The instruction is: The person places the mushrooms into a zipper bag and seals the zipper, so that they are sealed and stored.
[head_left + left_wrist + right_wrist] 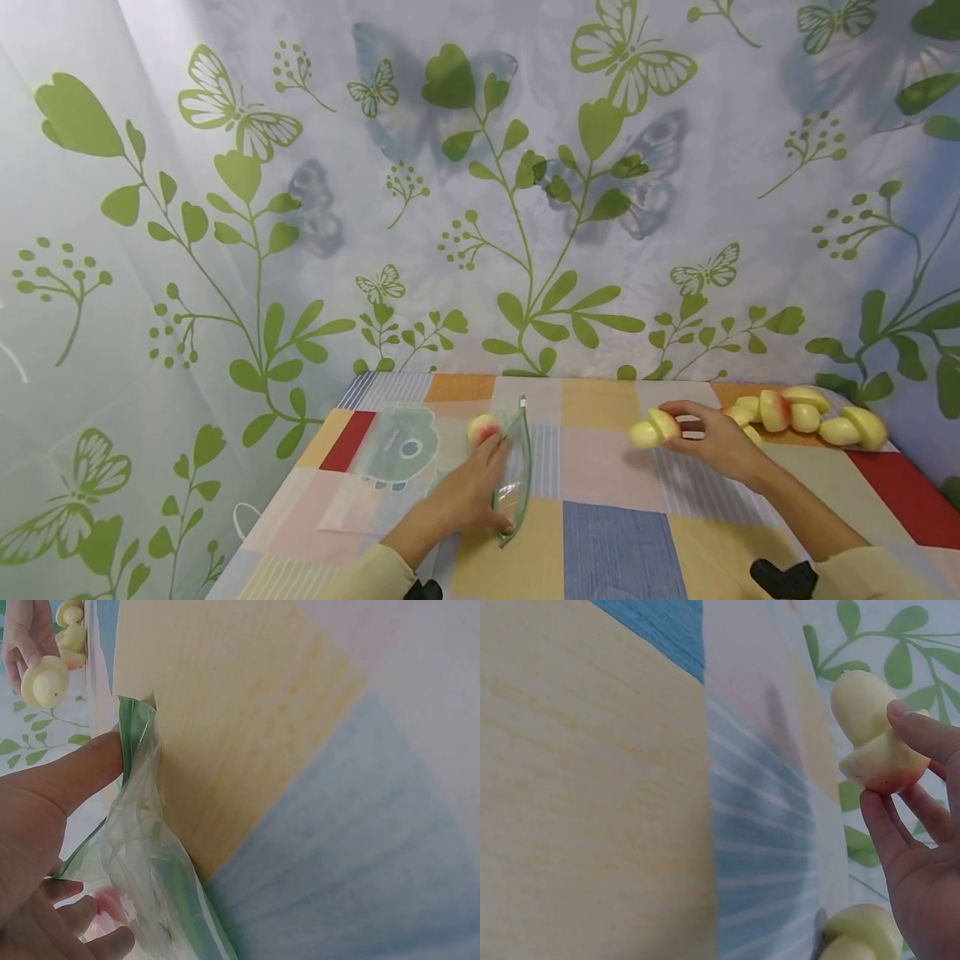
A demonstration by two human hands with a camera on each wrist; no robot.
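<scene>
On the left of the table lies a clear zip bag (pixel 512 492) with a green rim and a green-blue cartoon print. My left hand (pixel 472 487) is spread at its mouth. In the left wrist view the thumb (pixel 90 769) lies against the green rim, with the other fingers apart from it. A yellow-and-red fruit piece (pixel 483 428) shows beyond the left fingertips, at the bag. My right hand (pixel 708 433) pinches pale yellow fruit pieces (pixel 881 761) above the table: a rounded one against a wider, red-blushed one. Whether these are joined, I cannot tell.
A pile of similar yellow fruit pieces (pixel 806 417), some blushed red, sits at the table's back right. Patchwork cloth (pixel 618 542) covers the table. Behind it hangs a curtain (pixel 495 250) with green leaves and butterflies.
</scene>
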